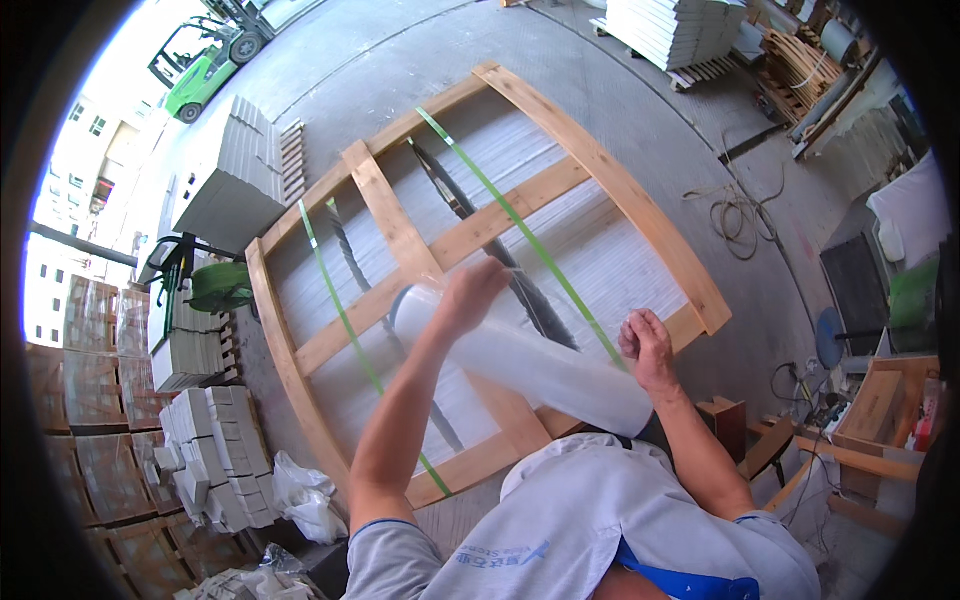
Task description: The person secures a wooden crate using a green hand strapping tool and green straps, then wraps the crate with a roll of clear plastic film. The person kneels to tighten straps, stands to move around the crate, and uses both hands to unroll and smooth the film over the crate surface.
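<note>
A long roll of clear stretch film (520,362) lies slantwise in front of my chest. My left hand (470,292) grips its upper left end and my right hand (648,348) is closed at its lower right end. Under the roll stands a stack of pale slabs (600,250) topped by a wooden frame (390,215). Two green straps (520,225) and two dark twisted bands of film run across the stack. The roll's right end is hidden behind my right hand.
Stacks of grey and white tiles (235,180) stand to the left, with a green forklift (200,70) beyond them. Wrapped pallets (100,440) line the far left. Coiled cable (740,215) lies on the concrete at right, near wooden boxes (880,400) and a fan.
</note>
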`<state>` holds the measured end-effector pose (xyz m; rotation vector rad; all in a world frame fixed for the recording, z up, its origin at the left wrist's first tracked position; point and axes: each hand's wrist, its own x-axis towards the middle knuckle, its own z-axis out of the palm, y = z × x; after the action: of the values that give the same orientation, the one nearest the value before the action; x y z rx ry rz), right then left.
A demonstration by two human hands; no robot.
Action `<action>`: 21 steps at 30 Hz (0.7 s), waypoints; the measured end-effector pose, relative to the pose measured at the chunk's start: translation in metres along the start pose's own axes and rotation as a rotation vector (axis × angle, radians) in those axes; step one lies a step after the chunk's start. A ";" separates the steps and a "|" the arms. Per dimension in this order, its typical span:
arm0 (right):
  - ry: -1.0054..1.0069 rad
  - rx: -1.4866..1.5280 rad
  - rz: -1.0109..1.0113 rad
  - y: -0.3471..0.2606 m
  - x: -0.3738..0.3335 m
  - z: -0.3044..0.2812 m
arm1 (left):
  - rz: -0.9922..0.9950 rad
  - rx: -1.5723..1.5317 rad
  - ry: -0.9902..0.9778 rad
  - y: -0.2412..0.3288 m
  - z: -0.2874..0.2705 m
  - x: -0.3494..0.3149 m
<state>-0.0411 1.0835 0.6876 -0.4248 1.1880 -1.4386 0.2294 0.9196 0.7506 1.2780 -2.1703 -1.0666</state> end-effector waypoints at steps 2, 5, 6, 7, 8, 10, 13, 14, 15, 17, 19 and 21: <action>-0.095 -0.007 -0.052 -0.026 -0.006 0.017 | 0.062 -0.031 0.032 0.032 -0.012 -0.013; -0.204 -0.084 -0.089 -0.056 -0.020 0.061 | 0.182 -0.123 0.058 0.086 -0.018 -0.029; -0.213 -0.064 -0.101 -0.061 -0.025 0.077 | 0.243 -0.195 0.081 0.105 -0.016 -0.030; -0.246 0.019 -0.082 -0.066 -0.029 0.091 | 0.309 -0.301 0.087 0.123 -0.013 -0.036; -0.312 0.049 -0.097 -0.069 -0.031 0.103 | 0.410 -0.288 0.054 0.137 -0.015 -0.039; -0.400 0.150 -0.218 -0.074 -0.034 0.125 | 0.500 -0.461 0.053 0.163 -0.012 -0.046; -0.352 0.080 -0.441 -0.085 -0.031 0.147 | 0.503 -0.646 0.177 0.189 -0.009 -0.044; -0.420 0.307 -0.304 -0.086 -0.030 0.156 | 0.505 -0.605 0.229 0.195 -0.006 -0.041; -0.365 0.445 -0.092 -0.086 -0.033 0.163 | 0.505 -0.565 0.279 0.199 -0.004 -0.040; -0.563 0.846 -0.232 -0.078 -0.034 0.181 | 0.438 -0.369 0.289 0.205 0.001 -0.037; -0.684 1.288 -0.383 -0.070 -0.036 0.187 | 0.424 -0.253 0.253 0.205 0.005 -0.035; -0.678 1.057 -0.412 -0.065 -0.036 0.182 | 0.566 -0.155 0.297 0.195 0.003 -0.038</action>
<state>0.0816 1.0291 0.8308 -0.3522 -0.2733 -1.8353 0.1376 1.0100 0.9020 0.6375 -1.9926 -0.7386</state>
